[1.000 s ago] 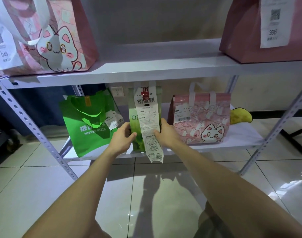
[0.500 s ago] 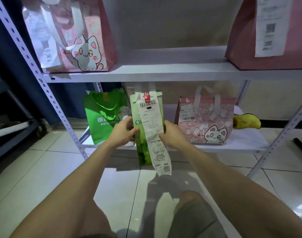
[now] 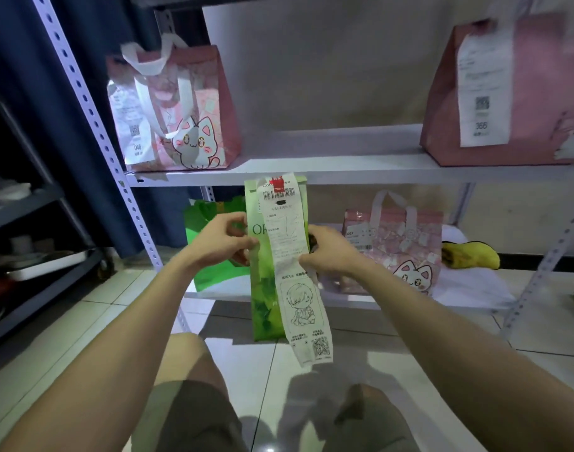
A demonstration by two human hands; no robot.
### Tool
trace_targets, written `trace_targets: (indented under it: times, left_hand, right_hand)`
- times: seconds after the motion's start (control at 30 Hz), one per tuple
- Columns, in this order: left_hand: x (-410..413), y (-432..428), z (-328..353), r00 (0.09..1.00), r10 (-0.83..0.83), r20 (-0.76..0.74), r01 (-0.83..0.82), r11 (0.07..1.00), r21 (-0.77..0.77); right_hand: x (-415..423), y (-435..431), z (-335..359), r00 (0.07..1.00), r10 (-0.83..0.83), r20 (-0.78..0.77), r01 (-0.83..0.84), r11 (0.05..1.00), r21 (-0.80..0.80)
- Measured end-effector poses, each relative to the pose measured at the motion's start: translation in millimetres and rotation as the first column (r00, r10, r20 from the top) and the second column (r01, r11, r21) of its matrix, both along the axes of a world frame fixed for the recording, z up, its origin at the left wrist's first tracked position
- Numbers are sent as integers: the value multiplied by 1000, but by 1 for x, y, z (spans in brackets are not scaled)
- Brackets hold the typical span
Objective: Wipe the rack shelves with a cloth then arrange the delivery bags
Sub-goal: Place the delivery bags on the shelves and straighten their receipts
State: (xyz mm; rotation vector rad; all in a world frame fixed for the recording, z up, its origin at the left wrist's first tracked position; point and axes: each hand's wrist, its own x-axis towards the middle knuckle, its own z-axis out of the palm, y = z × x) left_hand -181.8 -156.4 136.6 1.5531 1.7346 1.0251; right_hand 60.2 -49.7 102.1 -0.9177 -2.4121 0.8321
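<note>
At centre frame, the left hand (image 3: 221, 240) and right hand (image 3: 328, 250) are gripping the tall green paper bag (image 3: 268, 295) by its side edges, clear of the lower shelf (image 3: 468, 290). It is looking light and crushable, its long receipt (image 3: 292, 269) dangling loose; holding the sides probably suits it best

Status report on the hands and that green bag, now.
Both hands, left hand and right hand, gripping the green paper bag, clear of the lower shelf. Receipt dangling. Nothing blocking.
</note>
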Motion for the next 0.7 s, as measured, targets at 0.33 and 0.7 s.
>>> trace_targets:
  times: [0.33, 0.7]
  left_hand:
    - [37, 36, 158, 1000, 15, 20, -23, 876, 482]
    - [42, 119, 130, 998, 60, -23, -42, 876, 481]
  right_hand:
    - [31, 19, 195, 976, -113, -187, 155, 961, 227]
    - [2, 76, 181, 874, -360, -325, 446, 861, 244]
